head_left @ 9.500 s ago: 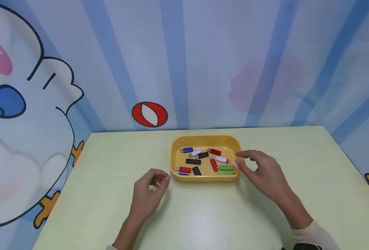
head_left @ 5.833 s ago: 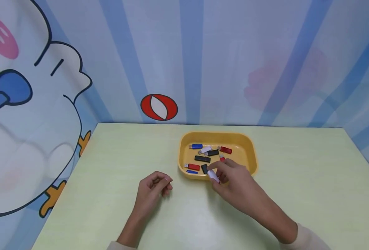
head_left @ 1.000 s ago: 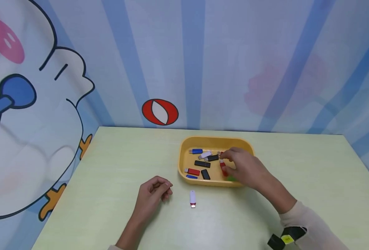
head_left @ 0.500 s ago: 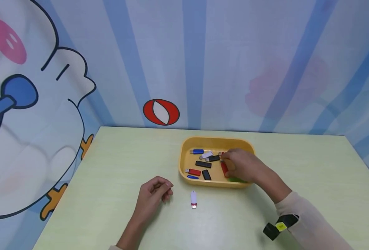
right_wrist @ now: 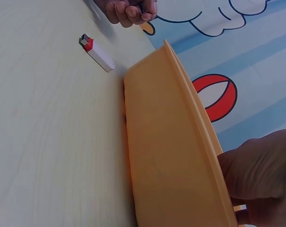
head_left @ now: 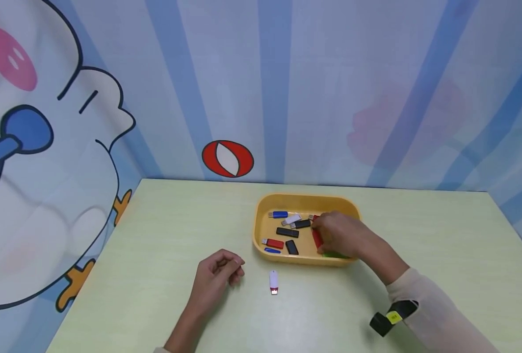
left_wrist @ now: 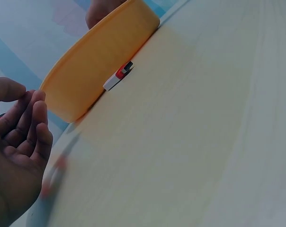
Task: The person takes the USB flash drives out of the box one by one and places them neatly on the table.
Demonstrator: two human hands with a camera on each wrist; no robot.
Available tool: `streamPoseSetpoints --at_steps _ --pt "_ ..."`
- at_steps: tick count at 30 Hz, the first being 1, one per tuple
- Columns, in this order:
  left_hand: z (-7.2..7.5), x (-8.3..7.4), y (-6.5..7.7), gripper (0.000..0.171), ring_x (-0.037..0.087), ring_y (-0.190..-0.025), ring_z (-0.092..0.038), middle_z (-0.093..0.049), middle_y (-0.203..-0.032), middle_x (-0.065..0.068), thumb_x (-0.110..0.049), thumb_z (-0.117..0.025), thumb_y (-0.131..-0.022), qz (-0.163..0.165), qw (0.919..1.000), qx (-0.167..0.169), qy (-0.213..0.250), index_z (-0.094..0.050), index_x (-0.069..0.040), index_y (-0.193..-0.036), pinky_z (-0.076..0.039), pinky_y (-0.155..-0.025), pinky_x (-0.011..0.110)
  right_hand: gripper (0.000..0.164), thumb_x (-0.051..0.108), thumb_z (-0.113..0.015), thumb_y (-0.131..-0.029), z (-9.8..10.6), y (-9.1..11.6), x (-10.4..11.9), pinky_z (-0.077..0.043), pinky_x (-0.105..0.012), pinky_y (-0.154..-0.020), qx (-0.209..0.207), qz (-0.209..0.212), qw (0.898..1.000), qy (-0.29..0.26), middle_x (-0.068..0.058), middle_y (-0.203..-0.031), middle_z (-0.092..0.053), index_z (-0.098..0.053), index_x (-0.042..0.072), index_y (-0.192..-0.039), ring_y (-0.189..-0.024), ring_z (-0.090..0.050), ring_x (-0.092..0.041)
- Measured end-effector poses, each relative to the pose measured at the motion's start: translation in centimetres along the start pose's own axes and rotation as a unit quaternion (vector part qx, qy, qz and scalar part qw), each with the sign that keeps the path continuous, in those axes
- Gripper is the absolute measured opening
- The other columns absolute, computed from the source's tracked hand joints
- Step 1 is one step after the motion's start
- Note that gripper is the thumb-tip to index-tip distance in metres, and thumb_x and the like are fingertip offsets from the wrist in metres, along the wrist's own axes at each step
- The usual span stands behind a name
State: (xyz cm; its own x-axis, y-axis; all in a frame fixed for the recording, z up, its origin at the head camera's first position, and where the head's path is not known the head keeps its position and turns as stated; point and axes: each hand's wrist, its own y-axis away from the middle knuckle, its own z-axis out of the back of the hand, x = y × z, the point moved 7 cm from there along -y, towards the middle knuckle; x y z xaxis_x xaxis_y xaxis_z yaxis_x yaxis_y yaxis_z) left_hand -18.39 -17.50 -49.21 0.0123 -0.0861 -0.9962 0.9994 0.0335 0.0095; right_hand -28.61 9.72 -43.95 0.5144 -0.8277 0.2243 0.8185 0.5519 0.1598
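Observation:
My right hand [head_left: 342, 234] reaches into the yellow tray [head_left: 305, 261] and grips a red USB stick [head_left: 317, 239] between thumb and fingers. In the right wrist view, the tray wall hides the fingertips of the right hand [right_wrist: 261, 175]. On the table in front of the tray lies a white USB stick with a red end [head_left: 274, 280], its metal plug towards me. Left of it my left hand [head_left: 217, 274] rests on the table, fingers loosely curled and holding nothing. The left wrist view also shows the left hand [left_wrist: 20, 137] apart from the tray [left_wrist: 95, 56].
Inside the tray lie a blue stick [head_left: 279, 214], a white one [head_left: 291, 219], black ones including this long black stick [head_left: 287, 232], and a second red stick [head_left: 273, 243]. Something green [head_left: 333, 254] is partly under the right hand. A striped cloth wall [head_left: 305, 98] stands behind the table.
The white-and-red stick has gone from the tray to the table, carried by my right hand. That hand has since returned to the tray and closed on the red stick. The left hand barely moved.

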Motion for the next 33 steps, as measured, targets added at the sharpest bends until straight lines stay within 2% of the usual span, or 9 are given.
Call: streamPoseSetpoints --at_steps 9,19,24,27,33 --pt "-0.1 0.0 0.1 0.011 0.015 -0.066 -0.061 -0.071 -0.08 0.016 -0.003 -0.064 -0.103 0.006 1.0 -0.001 -0.002 -0.071 0.003 -0.098 -0.054 -0.062 0.024 0.057 0.03 -0.096 -0.079 -0.2 -0.3 0.4 -0.06 -0.043 -0.094 0.011 -0.009 0.999 0.032 -0.011 -0.117 -0.072 -0.075 0.005 -0.126 -0.097 -0.063 -0.022" --pt "-0.4 -0.3 0.0 0.011 0.015 -0.067 -0.062 -0.071 -0.081 0.016 -0.001 -0.063 -0.103 0.002 1.0 0.002 -0.002 -0.071 0.003 -0.099 -0.054 -0.063 0.024 0.045 0.033 -0.094 -0.082 0.1 -0.4 0.4 -0.055 -0.032 -0.073 0.014 -0.014 0.999 0.042 -0.006 -0.097 -0.065 -0.075 0.007 -0.114 -0.084 -0.057 -0.019" --pt "-0.3 -0.3 0.0 0.01 0.015 -0.067 -0.062 -0.071 -0.081 0.016 -0.002 -0.063 -0.103 0.007 1.0 0.004 -0.003 -0.071 0.003 -0.099 -0.054 -0.063 0.024 0.053 0.032 -0.093 -0.082 0.7 -0.1 0.6 -0.058 -0.032 -0.077 0.015 -0.024 0.999 0.024 -0.007 -0.102 -0.066 -0.073 0.004 -0.122 -0.086 -0.058 -0.02" --pt "-0.3 -0.3 0.0 0.01 0.015 -0.067 -0.062 -0.071 -0.081 0.016 -0.001 -0.063 -0.103 0.006 1.0 0.004 -0.002 -0.071 0.003 -0.099 -0.054 -0.063 0.024 0.054 0.029 -0.092 -0.084 1.4 0.4 0.9 -0.061 -0.035 -0.082 0.0 -0.029 0.999 0.014 -0.01 -0.109 -0.068 -0.071 0.002 -0.127 -0.091 -0.06 -0.021" --pt "-0.4 -0.3 -0.1 0.01 0.015 -0.067 -0.062 -0.071 -0.081 0.016 -0.002 -0.063 -0.103 0.001 1.0 0.005 0.0 -0.071 0.003 -0.099 -0.054 -0.063 0.024 0.046 0.028 -0.09 -0.086 2.8 1.6 1.8 -0.061 -0.035 -0.08 -0.042 -0.021 0.999 0.01 -0.01 -0.11 -0.069 -0.072 0.003 -0.121 -0.091 -0.061 -0.02"
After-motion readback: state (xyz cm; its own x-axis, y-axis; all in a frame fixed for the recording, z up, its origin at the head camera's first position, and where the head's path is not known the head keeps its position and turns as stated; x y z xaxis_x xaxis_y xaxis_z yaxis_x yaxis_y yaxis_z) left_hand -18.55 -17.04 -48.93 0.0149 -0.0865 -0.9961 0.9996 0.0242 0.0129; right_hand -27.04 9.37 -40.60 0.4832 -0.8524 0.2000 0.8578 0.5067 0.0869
